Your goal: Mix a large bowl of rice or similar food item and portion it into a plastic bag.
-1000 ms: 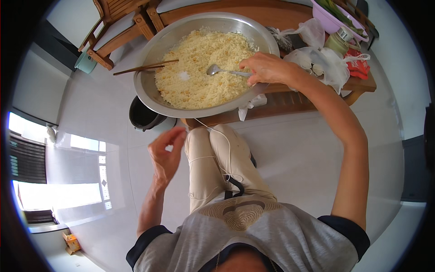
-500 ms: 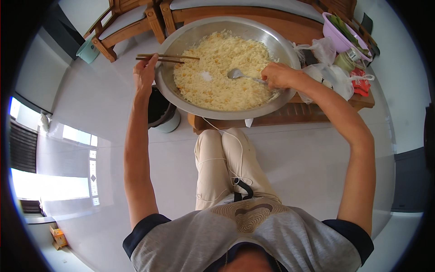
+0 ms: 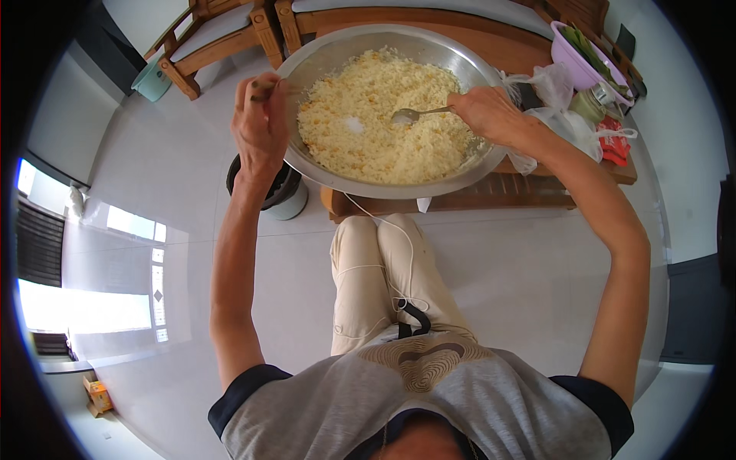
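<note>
A wide metal basin (image 3: 387, 189) holds a mound of pale yellow grains like rice (image 3: 383, 146), with deeper yellow bits through it. Left of the middle lies a small patch of white powder or grains (image 3: 354, 124). My left hand (image 3: 261, 130) is closed on chopsticks (image 3: 263, 90), raised over the basin's left rim; they look foreshortened, and their far ends are blurred. From the right, my right hand (image 3: 491, 113) grips the handle of a metal spoon (image 3: 406, 116), its bowl resting on the grains.
The basin stands on a wooden bench-like table (image 3: 460, 195). Plastic bags (image 3: 553, 86), a lidded jar (image 3: 589, 103), a red packet (image 3: 613, 142) and a purple basin (image 3: 575, 61) with green leaves sit at the right. Beside the basin's lower left stands a lined bin (image 3: 290, 203).
My left hand has risen and come rightward, turning the chopsticks from lying flat across the rim to nearly end-on. The right hand has shifted slightly up and right, tilting the spoon.
</note>
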